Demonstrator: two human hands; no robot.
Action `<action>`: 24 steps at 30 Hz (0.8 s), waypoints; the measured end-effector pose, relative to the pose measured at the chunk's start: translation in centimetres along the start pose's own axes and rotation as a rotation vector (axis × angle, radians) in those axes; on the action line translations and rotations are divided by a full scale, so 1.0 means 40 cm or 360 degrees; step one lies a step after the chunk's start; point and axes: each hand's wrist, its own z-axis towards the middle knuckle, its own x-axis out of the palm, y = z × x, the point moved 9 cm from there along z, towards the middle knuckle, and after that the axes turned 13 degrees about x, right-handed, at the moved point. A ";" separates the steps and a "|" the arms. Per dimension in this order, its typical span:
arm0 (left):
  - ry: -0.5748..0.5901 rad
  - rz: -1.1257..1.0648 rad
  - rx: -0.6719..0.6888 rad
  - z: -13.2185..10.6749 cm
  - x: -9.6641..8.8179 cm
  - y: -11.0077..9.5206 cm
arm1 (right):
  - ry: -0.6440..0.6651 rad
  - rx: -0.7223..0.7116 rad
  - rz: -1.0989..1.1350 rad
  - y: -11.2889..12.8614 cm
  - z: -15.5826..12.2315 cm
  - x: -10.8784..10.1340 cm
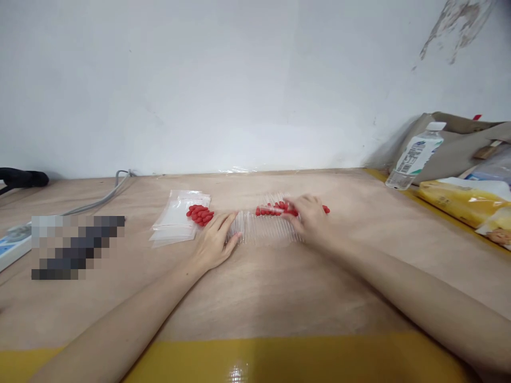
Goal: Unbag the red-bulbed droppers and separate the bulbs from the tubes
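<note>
A row of thin clear dropper tubes (pixel 265 229) lies side by side on the wooden table, with red dropper bulbs (pixel 263 210) along the middle. My left hand (pixel 217 239) rests flat with its fingers stretched out, touching the left end of the row. Just beyond its fingers lies a pile of red bulbs (pixel 199 214), partly on clear zip bags (pixel 175 218). Over the right end of the row, my right hand (pixel 313 218) is slightly blurred. Its thumb and fingers pinch a dropper (pixel 275 209), the clear tube pointing left; the hand hides part of the bulbs.
A grey cable (pixel 99 202) runs to a white power strip (pixel 16 247) at the left, beside a pixelated dark object (pixel 80 250). At right stand a water bottle (pixel 415 157), a grey bag (pixel 455 149) and a yellow package (pixel 463 199). Yellow tape (pixel 239 359) covers the front edge.
</note>
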 end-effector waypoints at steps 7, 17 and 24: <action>-0.0053 -0.0078 0.0349 0.014 0.007 -0.090 | 0.0019 -0.0518 -0.0058 0.115 -0.132 0.016; -0.0274 -0.0012 0.0706 0.028 -0.010 -0.190 | 0.0022 -0.0626 0.0164 0.159 -0.142 0.024; -0.0291 -0.0063 0.0764 0.027 -0.014 -0.198 | 0.0000 -0.0757 0.0152 0.162 -0.149 0.019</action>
